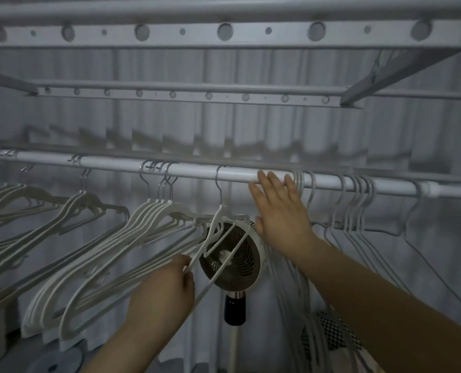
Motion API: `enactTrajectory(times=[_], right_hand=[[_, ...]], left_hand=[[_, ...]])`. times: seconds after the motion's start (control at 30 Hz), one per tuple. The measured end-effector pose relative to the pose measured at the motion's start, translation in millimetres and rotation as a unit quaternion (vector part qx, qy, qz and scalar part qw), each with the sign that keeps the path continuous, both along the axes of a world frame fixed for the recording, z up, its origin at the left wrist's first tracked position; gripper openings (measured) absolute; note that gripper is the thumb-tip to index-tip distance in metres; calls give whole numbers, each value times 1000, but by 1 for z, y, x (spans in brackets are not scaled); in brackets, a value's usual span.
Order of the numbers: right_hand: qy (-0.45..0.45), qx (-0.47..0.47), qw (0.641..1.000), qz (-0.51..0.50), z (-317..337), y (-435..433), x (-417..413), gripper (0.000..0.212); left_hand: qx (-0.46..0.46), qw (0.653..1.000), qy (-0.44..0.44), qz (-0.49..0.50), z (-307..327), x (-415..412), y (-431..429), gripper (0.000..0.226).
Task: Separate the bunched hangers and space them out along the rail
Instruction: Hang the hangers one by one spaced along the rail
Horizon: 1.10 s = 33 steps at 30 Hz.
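One white rail (191, 170) runs across the room. Left of the middle hang three tight bunches of white hangers (154, 211). One lone hanger (216, 218) hangs apart, its lower arm pinched by the left hand (164, 289). The right hand (280, 211), fingers straight and spread, reaches up to the rail beside the thin wire hangers (361, 188), which are too crowded to count. One fan (232, 257) stands behind.
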State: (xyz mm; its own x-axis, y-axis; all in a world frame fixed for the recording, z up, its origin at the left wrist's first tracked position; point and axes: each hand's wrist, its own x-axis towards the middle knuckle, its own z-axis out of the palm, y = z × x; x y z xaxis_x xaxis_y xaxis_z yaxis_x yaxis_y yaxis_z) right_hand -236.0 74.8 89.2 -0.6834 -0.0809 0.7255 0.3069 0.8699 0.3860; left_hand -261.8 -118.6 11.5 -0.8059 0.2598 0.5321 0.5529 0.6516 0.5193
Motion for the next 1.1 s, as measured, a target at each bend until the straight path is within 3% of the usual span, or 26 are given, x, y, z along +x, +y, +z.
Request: enactTrajectory(times=[0.17, 0.27, 0.33, 0.43, 0.53, 0.67, 0.8, 1.1], right_hand=[[1, -8, 1000, -1, -3, 9, 10, 69], [-4, -19, 1000, 18, 1, 7, 14, 68], [8, -28, 998, 49, 9, -4, 14, 67], [-20, -82, 990, 116, 24, -22, 7, 61], [-48, -105, 983, 143, 33, -42, -11, 58], [-56, -101, 989, 88, 51, -61, -37, 54], [-52, -173, 983, -27, 60, -55, -45, 47], [-40, -155, 987, -9, 50, -44, -47, 42]], left_hand=[[-15, 1000, -13, -16, 8, 17, 3, 26], [11, 1000, 15, 0, 12, 26, 0, 37], [13, 997, 80, 14, 17, 29, -13, 38], [-9, 975, 199, 98, 13, 17, -44, 43], [-21, 973, 153, 174, 12, 11, -76, 51], [-95, 967, 137, 190, -3, 6, -91, 54], [-100, 964, 186, 163, -16, 3, -86, 46], [-76, 921, 325, 200, -33, -15, -74, 36]])
